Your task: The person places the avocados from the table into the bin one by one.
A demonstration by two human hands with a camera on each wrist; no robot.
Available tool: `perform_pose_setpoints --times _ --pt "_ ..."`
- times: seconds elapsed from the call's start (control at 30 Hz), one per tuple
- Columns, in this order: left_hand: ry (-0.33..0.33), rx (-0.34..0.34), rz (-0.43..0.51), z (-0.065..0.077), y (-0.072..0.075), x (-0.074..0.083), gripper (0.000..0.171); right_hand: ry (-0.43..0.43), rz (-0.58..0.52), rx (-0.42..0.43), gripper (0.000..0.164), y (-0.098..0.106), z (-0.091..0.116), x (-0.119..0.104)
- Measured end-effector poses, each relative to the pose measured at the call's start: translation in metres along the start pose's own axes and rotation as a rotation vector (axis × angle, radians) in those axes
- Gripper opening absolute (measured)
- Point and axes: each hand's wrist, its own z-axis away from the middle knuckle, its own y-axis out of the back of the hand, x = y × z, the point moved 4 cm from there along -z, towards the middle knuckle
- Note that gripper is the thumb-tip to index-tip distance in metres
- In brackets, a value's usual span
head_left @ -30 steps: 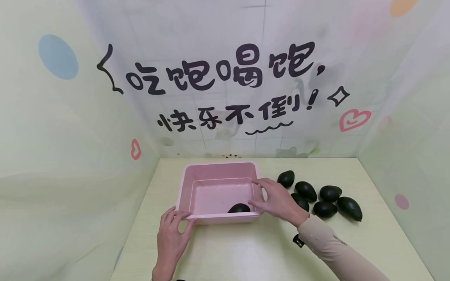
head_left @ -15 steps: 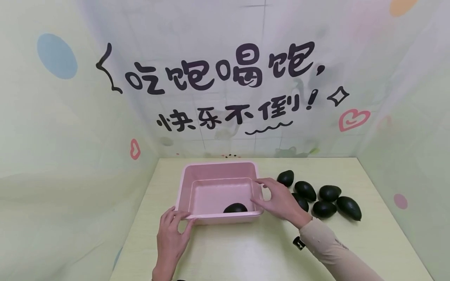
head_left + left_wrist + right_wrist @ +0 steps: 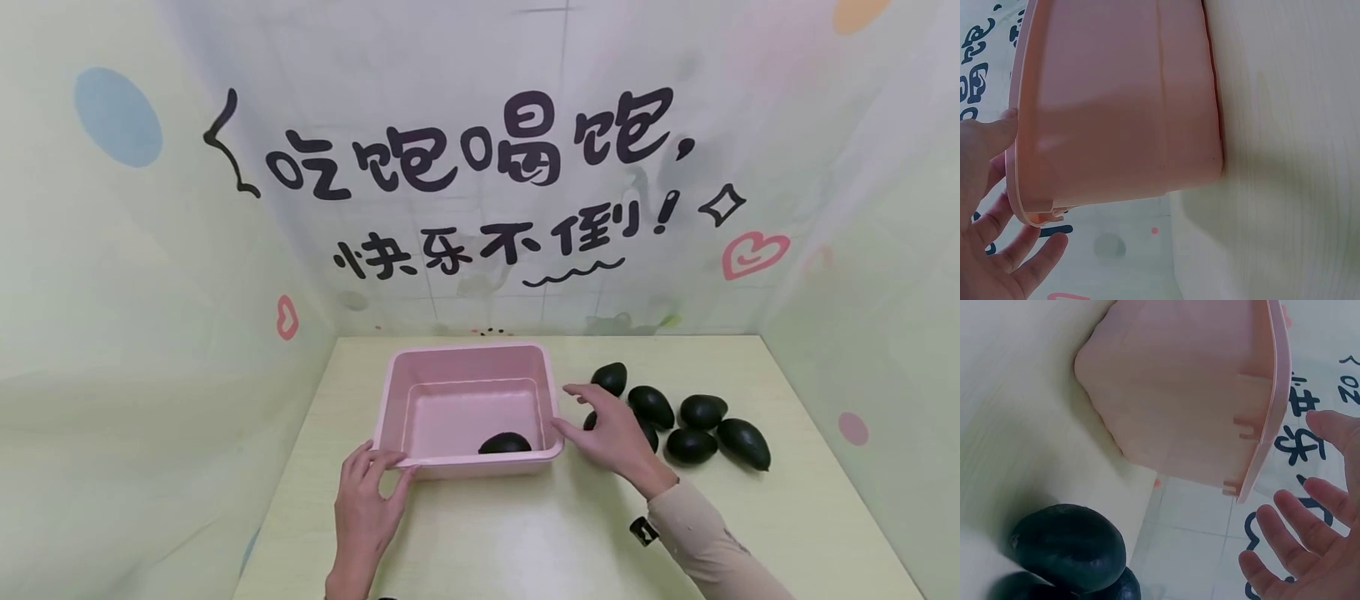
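Note:
A pink plastic bin [image 3: 480, 460] stands on the table, with one dark avocado [image 3: 506, 442] lying inside against its near right part. My left hand [image 3: 371, 492] pinches the rim at the near left corner; in the left wrist view the thumb [image 3: 1005, 131] presses one side of the rim and fingers reach past the other. Just right of the bin, my right hand [image 3: 606, 432] has its fingers spread and holds nothing. In the right wrist view its fingers [image 3: 1297, 547] stand apart from the bin's wall. Behind that hand, some avocados are partly hidden.
Several dark avocados [image 3: 703, 412] lie grouped on the right of the pale wooden table [image 3: 480, 542]. A printed curtain [image 3: 480, 100] with writing rises behind the table and along both sides. One avocado [image 3: 1069, 547] shows large near the right wrist camera.
My right hand has let go and drawn back rightward from inside the bin. The avocado in the bin first shifted slightly left. My left hand stays on the rim.

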Motion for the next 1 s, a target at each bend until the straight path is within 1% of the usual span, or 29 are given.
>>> perform_pose_setpoints --times 0.1,0.2,0.5,0.73,1.0 --pt "0.003 0.002 0.005 0.001 -0.001 0.001 0.031 -0.005 0.008 0.035 0.053 0.006 0.001 0.007" --pt "0.011 0.002 0.007 0.003 -0.001 0.002 0.031 -0.015 0.002 0.052 0.054 0.011 0.002 0.015" --pt "0.027 0.011 -0.003 0.011 0.001 0.005 0.032 -0.054 0.019 0.045 0.055 0.02 0.009 0.037" --pt "0.013 0.013 -0.003 0.006 -0.001 0.003 0.031 -0.092 0.025 0.035 0.058 0.021 0.009 0.045" --pt "0.0 0.016 0.007 0.003 -0.002 0.0 0.031 -0.141 0.042 0.013 0.06 0.015 0.014 0.057"
